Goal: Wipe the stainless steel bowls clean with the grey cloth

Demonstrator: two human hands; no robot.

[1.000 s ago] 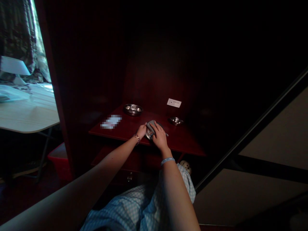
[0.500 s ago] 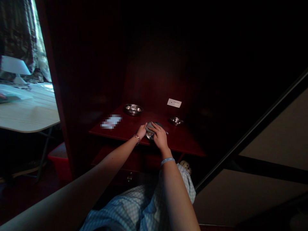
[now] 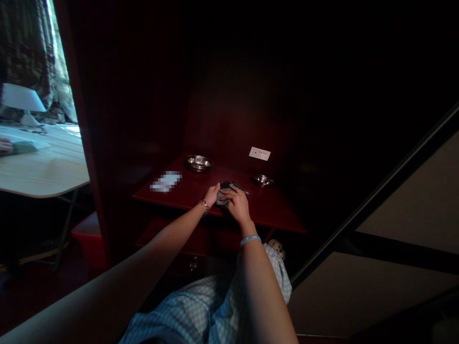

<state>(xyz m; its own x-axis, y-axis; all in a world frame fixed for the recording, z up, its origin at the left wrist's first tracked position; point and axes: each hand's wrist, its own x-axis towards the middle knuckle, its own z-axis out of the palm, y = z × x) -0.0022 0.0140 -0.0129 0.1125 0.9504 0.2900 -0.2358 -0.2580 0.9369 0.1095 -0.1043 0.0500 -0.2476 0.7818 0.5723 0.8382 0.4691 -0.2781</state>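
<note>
At the front of a dark red wooden desk (image 3: 272,210), my left hand (image 3: 211,195) grips the left rim of a round dish (image 3: 226,184). Little of the dish shows; it looks like a metal bowl, though it is mostly covered. My right hand (image 3: 237,203) presses a grey cloth (image 3: 223,197) onto it, fingers bent over the cloth. Behind and to the left stands a shiny steel bowl (image 3: 198,164). A smaller steel bowl (image 3: 263,180) sits to the right of my hands.
A blurred-out pale item (image 3: 166,181) lies on the desk's left side. The back panel carries a white socket plate (image 3: 260,153). On the left are a light wooden table (image 3: 43,167) with a lamp (image 3: 25,100), part of another person's hand (image 3: 5,146), and a red bin (image 3: 91,239) below.
My right hand has slid the grey cloth toward me over the dish, covering the shiny near part. My left hand stays at the rim. The other person's hand shows more at the left edge.
</note>
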